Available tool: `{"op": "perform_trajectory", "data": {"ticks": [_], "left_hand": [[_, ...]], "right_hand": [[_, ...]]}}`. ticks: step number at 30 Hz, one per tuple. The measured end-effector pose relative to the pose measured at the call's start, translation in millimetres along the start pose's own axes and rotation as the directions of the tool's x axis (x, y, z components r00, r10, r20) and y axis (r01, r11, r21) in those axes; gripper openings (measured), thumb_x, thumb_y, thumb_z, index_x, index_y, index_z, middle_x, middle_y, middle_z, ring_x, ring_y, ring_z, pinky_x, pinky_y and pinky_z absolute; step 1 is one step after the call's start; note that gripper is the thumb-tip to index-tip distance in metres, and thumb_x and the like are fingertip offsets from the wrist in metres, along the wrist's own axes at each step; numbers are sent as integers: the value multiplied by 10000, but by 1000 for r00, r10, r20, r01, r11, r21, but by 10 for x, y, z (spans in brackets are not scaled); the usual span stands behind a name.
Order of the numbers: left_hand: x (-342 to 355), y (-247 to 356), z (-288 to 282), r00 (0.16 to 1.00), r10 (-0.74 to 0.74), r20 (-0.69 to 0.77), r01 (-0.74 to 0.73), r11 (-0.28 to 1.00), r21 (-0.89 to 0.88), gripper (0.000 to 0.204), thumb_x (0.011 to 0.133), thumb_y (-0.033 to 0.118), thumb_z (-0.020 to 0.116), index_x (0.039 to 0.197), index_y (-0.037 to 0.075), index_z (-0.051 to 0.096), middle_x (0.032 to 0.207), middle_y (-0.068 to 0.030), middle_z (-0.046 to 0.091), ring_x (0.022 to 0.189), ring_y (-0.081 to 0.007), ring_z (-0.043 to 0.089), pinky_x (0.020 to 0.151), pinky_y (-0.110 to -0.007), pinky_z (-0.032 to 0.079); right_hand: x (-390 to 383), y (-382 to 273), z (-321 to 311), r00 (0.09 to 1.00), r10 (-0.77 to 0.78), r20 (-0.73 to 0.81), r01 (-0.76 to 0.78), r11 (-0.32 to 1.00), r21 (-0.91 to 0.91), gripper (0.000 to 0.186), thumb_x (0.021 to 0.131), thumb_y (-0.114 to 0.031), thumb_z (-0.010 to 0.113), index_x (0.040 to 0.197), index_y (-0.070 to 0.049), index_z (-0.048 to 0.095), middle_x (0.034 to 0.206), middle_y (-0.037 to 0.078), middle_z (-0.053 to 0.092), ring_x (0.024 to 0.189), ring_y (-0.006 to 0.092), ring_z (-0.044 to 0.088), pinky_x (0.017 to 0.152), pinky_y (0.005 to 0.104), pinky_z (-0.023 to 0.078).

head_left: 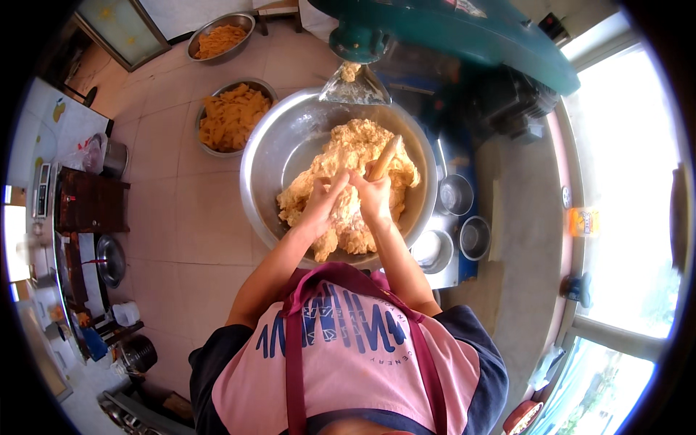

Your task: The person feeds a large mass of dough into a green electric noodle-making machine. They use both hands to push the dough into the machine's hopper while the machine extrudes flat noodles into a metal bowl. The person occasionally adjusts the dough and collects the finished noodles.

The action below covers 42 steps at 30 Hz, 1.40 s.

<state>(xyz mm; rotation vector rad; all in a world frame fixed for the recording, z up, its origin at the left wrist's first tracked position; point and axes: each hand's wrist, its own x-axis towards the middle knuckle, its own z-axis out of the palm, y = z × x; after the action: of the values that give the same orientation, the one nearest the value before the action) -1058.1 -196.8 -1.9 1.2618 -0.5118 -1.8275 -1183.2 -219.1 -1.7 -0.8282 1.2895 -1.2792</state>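
Observation:
A large steel bowl (252, 177) in front of me holds a big lumpy mass of tan-orange dough (355, 141). Both my hands are over the dough, thumbs close together. My right hand (373, 194) is closed round the near end of a smooth wooden stick (385, 158), which slants up to the right across the dough. My left hand (325, 199) is pressed into the dough beside it with its fingers curled in; the fingertips are partly hidden. Floury dough shows between my wrists.
A green machine (442, 32) with a dough-smeared metal scoop (355, 87) overhangs the bowl's far rim. Basins of orange pieces (233, 116) and orange strips (220, 41) stand on the floor at the far left. A saucepan (455, 194) and small metal bowls (475, 238) lie to the right.

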Motion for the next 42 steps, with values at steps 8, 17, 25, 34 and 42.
{"op": "perform_trajectory", "data": {"ticks": [8,17,25,34,42], "left_hand": [[-183,263,49,978,210,-11,-210,978,-10,411,893,275,702,1163,1,557,933,-55,627,828,-102,603,605,-233,490],[-515,220,79,872,359,334,-490,646,585,466,952,332,599,1262,-13,557,985,-199,674,901,-240,667,838,-382,530],[108,-277,-581,610,775,163,-543,260,798,294,944,252,589,1050,-20,617,1167,-190,591,1105,-341,546,948,-406,447],[-226,-102,-1234,584,809,-67,-473,407,781,147,932,186,595,906,58,662,794,-115,656,641,-289,630,582,-364,502],[-243,-147,-1291,545,824,154,-359,64,931,146,896,219,635,835,88,653,703,-88,651,615,-298,631,532,-397,499]], "right_hand": [[676,-329,344,990,-135,-31,135,991,-14,213,745,-13,763,860,-39,585,765,8,593,595,76,535,508,216,421],[1952,-873,195,941,-158,299,237,939,-249,347,780,-214,823,948,-8,600,697,34,611,514,122,543,470,263,421],[2055,-971,162,903,-354,245,385,407,-829,442,879,-357,685,1044,52,648,836,184,689,745,331,678,682,410,520],[1784,-714,307,859,-271,434,415,-129,-901,242,950,-304,493,1114,-262,665,857,162,694,823,412,664,730,487,534],[2433,-393,803,920,-257,296,252,-190,-949,262,916,-305,514,967,-141,711,956,175,705,918,381,682,787,455,561]]}}
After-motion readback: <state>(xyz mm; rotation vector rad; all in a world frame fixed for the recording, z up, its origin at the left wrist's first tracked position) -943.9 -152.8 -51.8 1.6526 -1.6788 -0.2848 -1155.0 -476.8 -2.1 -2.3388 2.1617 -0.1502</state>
